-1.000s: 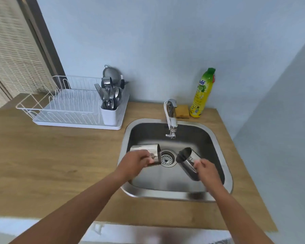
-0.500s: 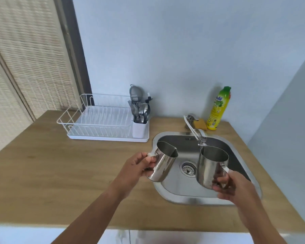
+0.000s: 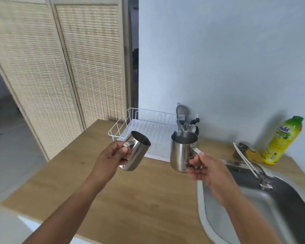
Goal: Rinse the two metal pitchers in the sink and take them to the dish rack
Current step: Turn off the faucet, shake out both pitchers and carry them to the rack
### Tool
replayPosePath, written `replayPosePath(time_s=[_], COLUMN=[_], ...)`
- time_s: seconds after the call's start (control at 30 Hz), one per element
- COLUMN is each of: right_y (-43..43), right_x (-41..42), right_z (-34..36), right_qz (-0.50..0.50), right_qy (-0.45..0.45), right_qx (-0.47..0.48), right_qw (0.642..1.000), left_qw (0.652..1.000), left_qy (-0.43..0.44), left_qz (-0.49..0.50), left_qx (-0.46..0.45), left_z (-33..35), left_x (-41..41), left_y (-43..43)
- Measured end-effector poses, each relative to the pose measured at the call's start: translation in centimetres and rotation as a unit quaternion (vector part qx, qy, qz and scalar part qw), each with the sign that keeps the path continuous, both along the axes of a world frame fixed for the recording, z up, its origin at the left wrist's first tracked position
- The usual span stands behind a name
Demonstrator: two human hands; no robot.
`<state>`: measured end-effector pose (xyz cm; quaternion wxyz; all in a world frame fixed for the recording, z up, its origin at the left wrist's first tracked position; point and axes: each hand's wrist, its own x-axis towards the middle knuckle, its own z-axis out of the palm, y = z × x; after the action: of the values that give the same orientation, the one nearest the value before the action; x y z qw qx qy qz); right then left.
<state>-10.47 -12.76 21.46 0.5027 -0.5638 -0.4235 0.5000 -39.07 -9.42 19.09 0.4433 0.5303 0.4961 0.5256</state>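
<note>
My left hand [image 3: 113,156] grips the handle of a small steel pitcher [image 3: 136,153], tilted with its mouth toward the upper right. My right hand [image 3: 203,169] grips the handle of a larger steel pitcher [image 3: 181,152], held upright. Both pitchers hang in the air over the wooden counter, just in front of the white wire dish rack [image 3: 144,127]. The steel sink [image 3: 253,208] lies to the lower right, behind my right hand.
A cutlery holder [image 3: 187,126] full of utensils stands at the rack's right end. The faucet [image 3: 250,162], a sponge and a yellow-green soap bottle [image 3: 283,143] sit behind the sink. A woven folding screen [image 3: 60,67] stands left of the wooden counter [image 3: 130,199].
Both hands lifted the pitchers out of the sink and carried them left over the counter toward the rack. The view swung left and up.
</note>
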Motion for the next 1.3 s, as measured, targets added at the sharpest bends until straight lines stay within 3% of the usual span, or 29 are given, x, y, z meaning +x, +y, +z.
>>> replayPosePath(time_s=[0.2,0.37,0.43,0.53,0.57,0.67,0.73,0.9,1.0,1.2,1.3], right_y=[8.5,16.1,18.6,21.0,21.4,21.9,22.0,22.5,23.2,24.1,24.6], right_x=[-4.4,-6.6,-7.0,-7.5,-7.8,-8.6,-9.1,-10.3,-10.8,-11.3,-11.3], right_z=[2.1,1.7,1.0,0.2,0.1,-0.8,-1.6,-3.9,-5.3,-6.1,-6.3], right_qz=[0.026,0.063,0.052,0.069,0.070,0.065,0.095,0.143,0.172,0.175,0.185], right_qy=[-0.174,-0.401,-0.498,-0.709,-0.747,-0.790,-0.813,-0.854,-0.849,-0.868,-0.863], right_qx=[0.115,0.207,0.258,0.278,0.252,0.227,0.222,0.175,0.164,0.099,0.082], right_qw=[0.978,0.890,0.826,0.644,0.612,0.565,0.529,0.468,0.473,0.455,0.463], left_qw=[0.980,0.929,0.872,0.764,0.721,0.581,0.523,0.396,0.336,0.268,0.216], left_qy=[0.175,0.345,0.454,0.595,0.643,0.768,0.805,0.860,0.871,0.876,0.881], left_qz=[0.056,0.038,0.012,-0.052,-0.069,-0.133,-0.154,-0.195,-0.210,-0.230,-0.257], left_qx=[0.072,0.125,0.183,0.244,0.248,0.233,0.236,0.255,0.290,0.329,0.335], left_z=[2.4,3.6,3.3,3.4,3.5,3.2,2.7,0.8,-0.3,-1.6,-2.5], left_x=[-3.7,-4.0,-4.3,-3.8,-3.5,-2.5,-1.8,-0.4,-0.4,-0.3,0.1], left_y=[6.8,12.5,14.8,17.7,18.6,21.2,22.7,24.7,25.6,26.9,27.6])
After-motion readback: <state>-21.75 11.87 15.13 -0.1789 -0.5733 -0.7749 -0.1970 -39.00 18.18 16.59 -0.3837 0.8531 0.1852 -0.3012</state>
